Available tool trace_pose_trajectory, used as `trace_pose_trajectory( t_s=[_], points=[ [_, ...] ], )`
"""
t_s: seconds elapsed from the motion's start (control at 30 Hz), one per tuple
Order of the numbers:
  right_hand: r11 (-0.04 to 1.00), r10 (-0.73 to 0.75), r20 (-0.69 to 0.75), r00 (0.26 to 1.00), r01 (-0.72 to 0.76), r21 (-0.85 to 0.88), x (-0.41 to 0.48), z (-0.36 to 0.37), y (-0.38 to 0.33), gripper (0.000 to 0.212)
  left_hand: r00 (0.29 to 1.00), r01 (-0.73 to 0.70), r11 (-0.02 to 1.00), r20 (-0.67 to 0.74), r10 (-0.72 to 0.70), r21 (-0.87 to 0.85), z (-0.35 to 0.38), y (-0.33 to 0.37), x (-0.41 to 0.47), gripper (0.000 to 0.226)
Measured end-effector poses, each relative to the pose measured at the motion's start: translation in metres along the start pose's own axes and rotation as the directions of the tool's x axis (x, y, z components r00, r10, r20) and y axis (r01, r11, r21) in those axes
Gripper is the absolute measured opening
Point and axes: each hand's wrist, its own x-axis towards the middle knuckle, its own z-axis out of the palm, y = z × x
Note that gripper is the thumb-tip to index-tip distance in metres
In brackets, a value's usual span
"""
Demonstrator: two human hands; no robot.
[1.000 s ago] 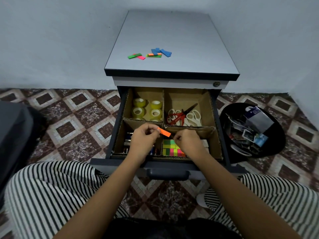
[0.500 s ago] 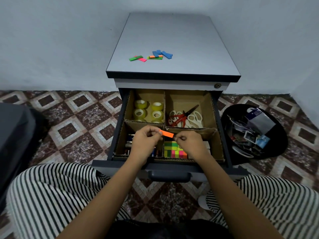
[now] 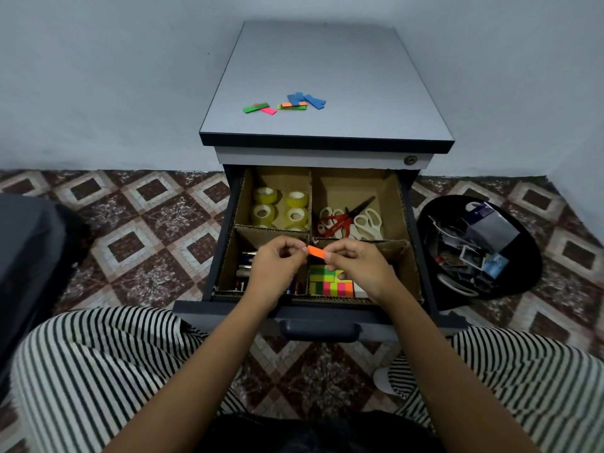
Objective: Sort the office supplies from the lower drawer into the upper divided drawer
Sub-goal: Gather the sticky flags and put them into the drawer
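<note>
both hands were up over the middle of the open drawer (image 3: 228,313), busy with one small thing. the left hand (image 3: 277,266) pinched one end of an orange strip (image 3: 316,252) between thumb and fingertip, and the right hand (image 3: 356,266) pinched the other end. the spare fingers of each were curled in close, so neither hand was spread at all. the strip hung in the air between them, above where the cardboard dividers cross, touching nothing but fingers. to me it looked like a slip of paper or thin film: near weightless, bendy, quick to crease, perhaps tacky on one face. a light pinch at the ends seemed the right hold, and it would want laying down flat rather than pushing in. just below the right hand, in the near right compartment, lay the coloured pads (image 3: 330,284), where i'd guess it belonged. the near left compartment held small dark cylinders, too dim to name. behind sat the tape rolls (image 3: 281,207) on the left and the scissors (image 3: 349,219) on the right. more loose strips (image 3: 287,104) lay on the cabinet top (image 3: 327,60), and a black bin (image 3: 523,282) stood on the floor to the right.
</note>
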Motion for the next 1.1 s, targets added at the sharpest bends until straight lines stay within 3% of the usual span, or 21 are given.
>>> trace_pose_trajectory(
  t_s=[0.1, 0.27, 0.4, 0.77, 1.1],
  points=[
    [0.997, 0.048, -0.081, 0.996, -0.052, -0.055, 0.001, -0.003, 0.006, 0.019, 1.0, 0.018, 1.0, -0.02, -0.017, 0.008, 0.0, 0.0, 0.001, 0.019],
    [0.913, 0.026, -0.186, 0.982, -0.099, -0.397, 0.005, -0.001, 0.015, 0.015, 0.999, 0.043, 0.994, 0.015, -0.044, 0.1, 0.0, -0.002, 0.001, 0.005],
    [0.85, 0.023, -0.133, 0.991, -0.09, -0.519, 0.012, 0.004, 0.019, 0.015, 0.998, 0.048, 0.986, 0.035, -0.054, 0.161, 0.002, -0.004, 0.003, 0.024],
    [0.764, -0.051, -0.128, 0.991, -0.044, -0.644, 0.018, 0.009, 0.015, 0.018, 0.997, 0.034, 0.975, 0.065, -0.05, 0.22, 0.001, -0.01, 0.008, 0.029],
    [0.623, 0.046, -0.111, 0.993, -0.116, -0.773, 0.027, 0.018, 0.02, 0.026, 0.997, 0.024, 0.974, 0.062, -0.039, 0.226, 0.0, -0.011, 0.008, 0.029]
  ],
)
